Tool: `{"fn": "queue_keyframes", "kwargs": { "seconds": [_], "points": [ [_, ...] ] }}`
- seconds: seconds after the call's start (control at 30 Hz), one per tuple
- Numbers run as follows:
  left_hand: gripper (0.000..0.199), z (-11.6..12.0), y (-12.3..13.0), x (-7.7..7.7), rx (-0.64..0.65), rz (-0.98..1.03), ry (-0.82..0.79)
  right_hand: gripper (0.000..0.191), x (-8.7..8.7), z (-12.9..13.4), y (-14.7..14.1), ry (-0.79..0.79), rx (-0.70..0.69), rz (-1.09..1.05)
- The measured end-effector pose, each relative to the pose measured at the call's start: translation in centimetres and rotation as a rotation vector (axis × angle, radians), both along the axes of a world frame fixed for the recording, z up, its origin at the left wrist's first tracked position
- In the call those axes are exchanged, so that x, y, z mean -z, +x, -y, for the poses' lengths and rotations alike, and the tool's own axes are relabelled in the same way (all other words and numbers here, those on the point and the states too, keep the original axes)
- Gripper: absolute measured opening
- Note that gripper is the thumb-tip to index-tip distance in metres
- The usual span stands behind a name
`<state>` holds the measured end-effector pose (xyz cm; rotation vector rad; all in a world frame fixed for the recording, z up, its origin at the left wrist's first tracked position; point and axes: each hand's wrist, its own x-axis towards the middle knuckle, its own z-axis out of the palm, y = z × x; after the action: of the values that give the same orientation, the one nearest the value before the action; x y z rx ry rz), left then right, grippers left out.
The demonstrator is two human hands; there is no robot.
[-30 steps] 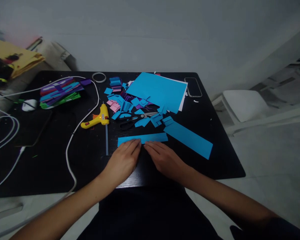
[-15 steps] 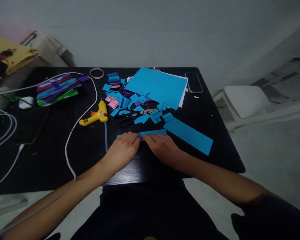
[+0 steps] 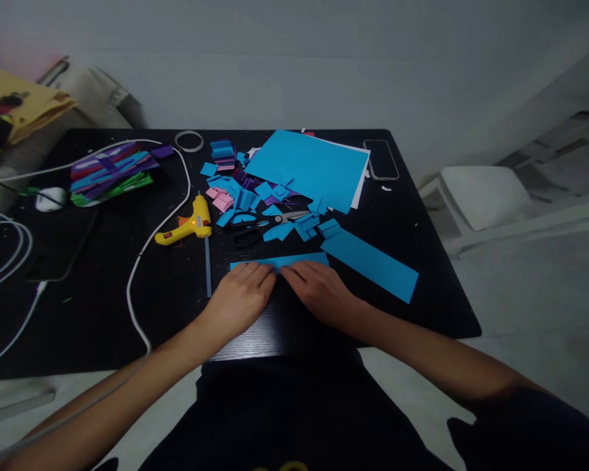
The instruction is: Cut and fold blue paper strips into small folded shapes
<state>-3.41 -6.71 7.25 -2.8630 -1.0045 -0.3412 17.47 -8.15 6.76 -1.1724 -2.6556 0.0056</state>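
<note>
**Left hand point(image 3: 245, 284) and right hand point(image 3: 319, 288) together on a narrow blue strip point(image 3: 276, 261)**

Strip lies crosswise at the near middle of the black table point(image 3: 103, 333). Fingers of both hands curled, tips down on its near side, a small gap between the two hands. Thumbs hidden; cannot tell whether either hand pinches the paper or only presses it.

Likely trouble: uneven pressure. If one hand pushes harder, the strip could skew and any crease run off line; its ends, uncovered by the fingertips, could lift.

Crowding is the second worry. A longer blue strip point(image 3: 373, 265) sits just beside the right end, so a rightward slip might shove it. Scissors point(image 3: 279, 219) lie beyond, among loose blue pieces point(image 3: 279, 231); a far reach could meet the blades or scatter the pile.

Left side: yellow glue gun point(image 3: 191, 227), small light apparently lit, so perhaps hot. White cable point(image 3: 132, 288) crosses the left forearm in view; an arm swing could drag it, though where it leads is unclear.
</note>
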Motion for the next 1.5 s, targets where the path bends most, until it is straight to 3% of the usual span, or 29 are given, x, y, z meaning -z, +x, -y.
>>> {"fn": "queue_keyframes", "kwargs": {
  "seconds": [0.2, 0.47, 0.63, 0.93, 1.27, 1.5],
  "points": [
    [0.027, 1.4, -0.2, 0.4, -0.012, 0.022, 0.061, 0.026, 0.4, 0.7, -0.4, 0.085, 0.054, 0.044],
    [0.036, 3.3, -0.2, 1.3, -0.142, 0.057, -0.009, 0.032, 0.9, 1.6, -0.6, 0.090, 0.091, 0.013],
    [0.025, 2.6, -0.7, 1.1, -0.182, 0.151, -0.032, 0.022, 0.2, 1.0, -0.4, 0.032, 0.079, 0.034],
    [0.023, 0.9, 0.2, -0.4, -0.176, -0.005, -0.070, 0.021, -0.1, 0.4, -1.1, 0.072, 0.066, 0.098],
    [0.031, 1.3, 0.4, 0.4, -0.138, 0.015, 0.068, 0.024, 0.4, 0.8, -1.3, 0.137, 0.085, 0.083],
    [0.036, 2.4, 0.6, 1.0, -0.174, -0.059, 0.051, 0.028, 0.7, 2.1, -1.1, 0.121, 0.137, 0.030]
  ]
}}
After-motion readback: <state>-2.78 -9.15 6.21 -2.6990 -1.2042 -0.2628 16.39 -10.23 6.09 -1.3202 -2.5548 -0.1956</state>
